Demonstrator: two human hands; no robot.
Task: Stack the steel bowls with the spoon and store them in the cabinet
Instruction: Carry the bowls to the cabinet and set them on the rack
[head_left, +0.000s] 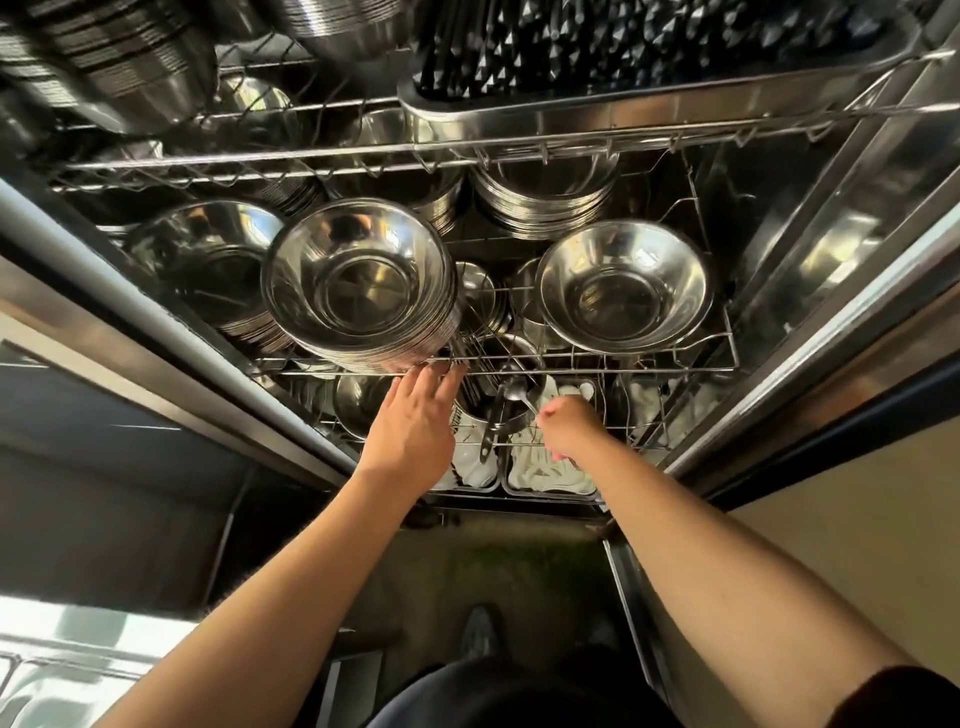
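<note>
A tall stack of steel bowls (358, 283) stands on the middle wire shelf (597, 366) of the open cabinet. My left hand (415, 415) reaches up to the stack's lower front edge, fingertips touching its base at the shelf wire. My right hand (569, 423) is closed around the handle of a steel spoon (514, 389), whose bowl points up and left over a dark pot (493, 410) on the lower shelf. A single steel bowl (623, 286) sits to the right on the same middle shelf.
More bowl stacks (208, 260) fill the shelf's left and back. An upper wire rack holds a steel tray of dark-handled cutlery (623, 52) and further bowls. White cloths in trays (550, 467) lie at the bottom. The cabinet door frame (831, 338) flanks the right.
</note>
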